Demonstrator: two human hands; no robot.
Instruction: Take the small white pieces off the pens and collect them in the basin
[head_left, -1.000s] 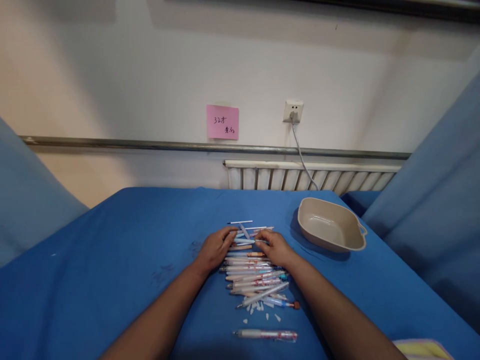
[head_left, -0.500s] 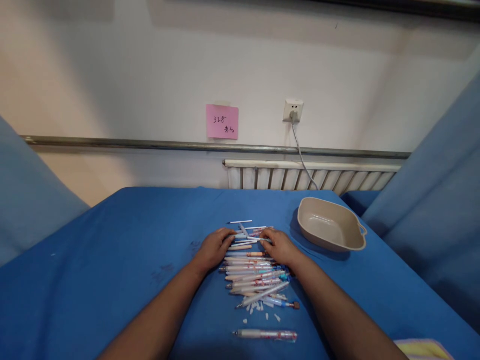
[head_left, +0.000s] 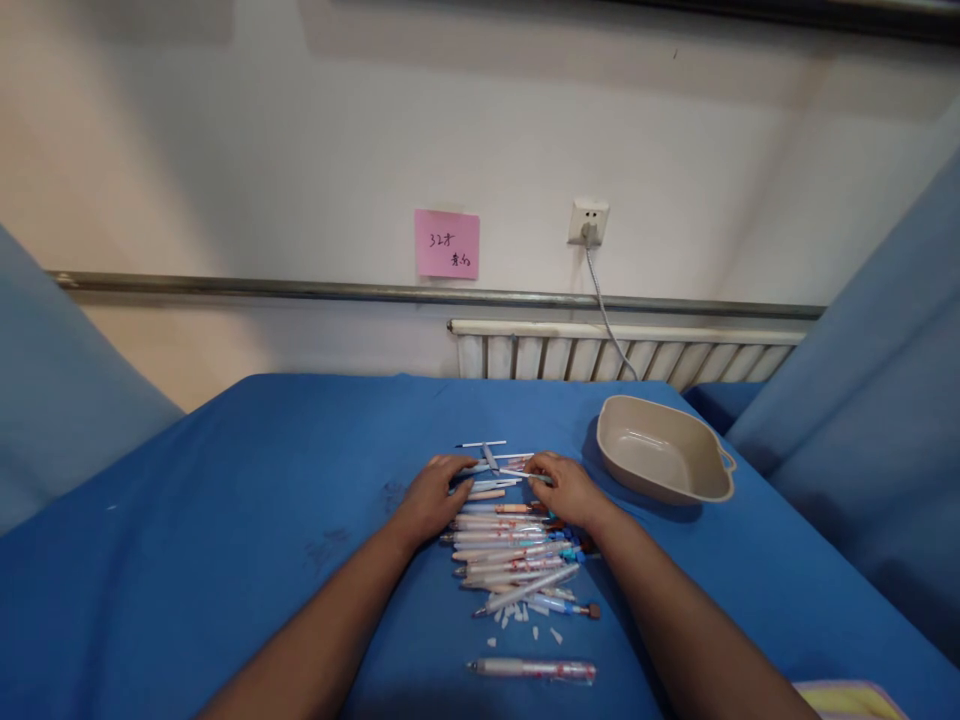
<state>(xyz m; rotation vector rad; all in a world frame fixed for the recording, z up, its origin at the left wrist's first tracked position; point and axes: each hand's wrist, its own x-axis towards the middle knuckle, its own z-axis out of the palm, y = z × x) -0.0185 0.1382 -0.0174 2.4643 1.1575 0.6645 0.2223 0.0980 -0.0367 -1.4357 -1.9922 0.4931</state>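
Observation:
My left hand [head_left: 436, 495] rests at the left ends of several thin pen refills [head_left: 501, 484], thumb and fingers apart and curved around those ends. Opposite it, my right hand [head_left: 564, 490] has its thumb and fingers closed about the right end of a slim white pen refill [head_left: 516, 473]. A short greyish tube [head_left: 489, 457] lies slanted between the hands. Nearer to me, a row of pens [head_left: 506, 550] with clear and pink-patterned barrels lies side by side, partly under my right wrist. One pink-patterned pen [head_left: 532, 669] lies apart at the front.
Small white chips [head_left: 510, 615] are scattered in front of the row. A beige basin [head_left: 664, 448] stands at the right on the blue cloth [head_left: 315, 460]. Behind are a radiator [head_left: 547, 352], a plugged-in cord [head_left: 600, 295] and a pink note [head_left: 447, 244]. Blue curtains hang on both sides.
My right hand has shifted slightly right, and the white refill with it. The left hand's thumb and fingers have spread a little. The row of pens and the basin stay put.

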